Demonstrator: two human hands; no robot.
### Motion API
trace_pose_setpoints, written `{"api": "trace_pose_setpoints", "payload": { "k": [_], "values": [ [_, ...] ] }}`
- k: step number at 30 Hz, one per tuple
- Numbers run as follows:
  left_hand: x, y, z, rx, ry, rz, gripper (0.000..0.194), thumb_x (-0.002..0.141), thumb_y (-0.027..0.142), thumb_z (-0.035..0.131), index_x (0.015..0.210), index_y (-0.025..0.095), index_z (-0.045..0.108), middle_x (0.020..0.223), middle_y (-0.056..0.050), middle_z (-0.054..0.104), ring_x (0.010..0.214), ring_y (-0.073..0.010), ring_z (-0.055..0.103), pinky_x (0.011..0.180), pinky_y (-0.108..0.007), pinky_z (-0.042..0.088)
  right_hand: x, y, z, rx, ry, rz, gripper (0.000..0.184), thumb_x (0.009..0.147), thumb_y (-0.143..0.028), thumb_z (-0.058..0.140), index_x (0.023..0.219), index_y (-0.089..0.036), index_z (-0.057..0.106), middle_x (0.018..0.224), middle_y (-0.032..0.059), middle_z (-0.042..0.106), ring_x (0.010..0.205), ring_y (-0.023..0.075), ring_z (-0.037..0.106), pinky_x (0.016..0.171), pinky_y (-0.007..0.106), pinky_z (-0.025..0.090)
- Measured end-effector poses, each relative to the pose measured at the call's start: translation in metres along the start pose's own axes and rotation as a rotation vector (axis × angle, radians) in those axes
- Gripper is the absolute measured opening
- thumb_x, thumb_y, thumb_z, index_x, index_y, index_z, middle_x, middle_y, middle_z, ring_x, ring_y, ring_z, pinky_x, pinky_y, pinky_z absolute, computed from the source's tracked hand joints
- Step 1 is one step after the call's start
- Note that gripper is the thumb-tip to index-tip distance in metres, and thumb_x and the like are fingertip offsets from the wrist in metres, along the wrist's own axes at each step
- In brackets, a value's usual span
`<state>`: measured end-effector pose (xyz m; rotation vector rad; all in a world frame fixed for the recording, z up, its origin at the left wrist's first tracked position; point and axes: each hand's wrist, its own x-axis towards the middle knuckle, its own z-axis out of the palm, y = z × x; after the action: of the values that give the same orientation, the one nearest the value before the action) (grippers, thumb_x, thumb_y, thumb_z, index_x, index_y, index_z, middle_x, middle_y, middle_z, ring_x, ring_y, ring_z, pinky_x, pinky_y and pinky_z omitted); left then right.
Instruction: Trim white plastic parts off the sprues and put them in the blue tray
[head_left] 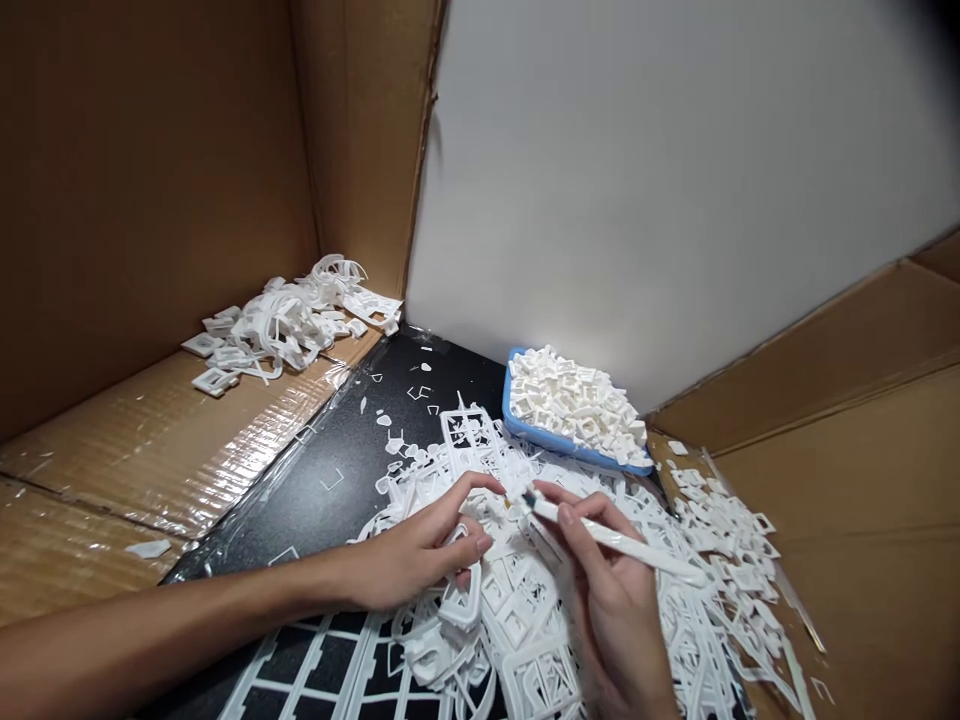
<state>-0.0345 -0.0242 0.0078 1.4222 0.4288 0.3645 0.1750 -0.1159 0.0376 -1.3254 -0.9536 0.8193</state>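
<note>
My right hand grips a slim white pen-like tool. Its dark tip points left over the heap, and the exact kind of tool does not show. Across from it, my left hand stretches its index finger towards that tip, while its other fingers curl round a white plastic frame piece. Between the two hands is a tiny orange-brown spot, too small to make out. Beneath both hands spreads a heap of white plastic frames and offcuts.
A blue tray heaped with small white plastic pieces stands behind the hands. More white scraps lie on cardboard at the left, and others at the right. Cardboard walls and a white panel enclose the black work surface.
</note>
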Motion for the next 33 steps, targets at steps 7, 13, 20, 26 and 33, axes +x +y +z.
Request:
{"api": "trace_pose_setpoints", "payload": {
  "k": [7, 13, 20, 26, 33],
  "values": [
    [0.003, 0.004, -0.003, -0.022, 0.025, -0.040, 0.049, 0.108, 0.068, 0.045, 0.129, 0.025, 0.056, 0.089, 0.002, 0.047, 0.077, -0.0155, 0.045, 0.065, -0.025, 0.038, 0.120, -0.035, -0.043, -0.301, 0.383, -0.393, 0.029, 0.091, -0.044, 0.082, 0.084, -0.020, 0.067, 0.113, 0.0106, 0.083, 0.106, 0.0249, 0.081, 0.093, 0.040, 0.068],
    [0.005, -0.002, -0.008, -0.056, 0.017, -0.042, 0.046, 0.111, 0.063, 0.042, 0.126, 0.023, 0.058, 0.092, -0.001, 0.061, 0.075, -0.0157, 0.049, 0.069, -0.027, 0.042, 0.223, -0.045, -0.069, -0.301, 0.391, -0.327, 0.041, 0.068, -0.045, 0.096, 0.069, -0.020, 0.064, 0.082, 0.0051, 0.081, 0.087, 0.0225, 0.080, 0.084, 0.034, 0.067],
    [0.010, -0.007, -0.007, -0.237, 0.013, -0.041, 0.024, 0.102, 0.030, 0.055, 0.123, 0.021, 0.060, 0.096, -0.002, 0.065, 0.073, -0.0141, 0.053, 0.064, -0.025, 0.040, 0.186, -0.046, -0.060, -0.175, 0.400, -0.338, 0.035, 0.073, -0.044, 0.092, 0.073, -0.023, 0.065, 0.089, 0.0025, 0.081, 0.102, 0.0213, 0.080, 0.101, 0.033, 0.063],
    [0.008, -0.001, -0.006, -0.218, 0.017, -0.013, 0.034, 0.088, 0.017, 0.056, 0.122, 0.020, 0.057, 0.104, -0.004, 0.069, 0.077, -0.0154, 0.054, 0.061, -0.025, 0.040, 0.079, -0.028, -0.026, -0.208, 0.030, -0.259, 0.022, 0.089, -0.041, 0.085, 0.086, -0.023, 0.074, 0.101, 0.0058, 0.082, 0.088, 0.0223, 0.080, 0.092, 0.041, 0.066],
    [0.008, 0.002, -0.007, -0.270, 0.016, 0.018, 0.045, 0.084, 0.018, 0.057, 0.129, 0.023, 0.053, 0.116, -0.005, 0.063, 0.087, -0.0182, 0.054, 0.065, -0.027, 0.042, 0.019, 0.004, -0.024, -0.442, -0.153, -0.043, 0.030, 0.097, -0.048, 0.075, 0.081, -0.024, 0.071, 0.118, 0.0098, 0.081, 0.114, 0.0304, 0.075, 0.101, 0.045, 0.058]
  ]
}}
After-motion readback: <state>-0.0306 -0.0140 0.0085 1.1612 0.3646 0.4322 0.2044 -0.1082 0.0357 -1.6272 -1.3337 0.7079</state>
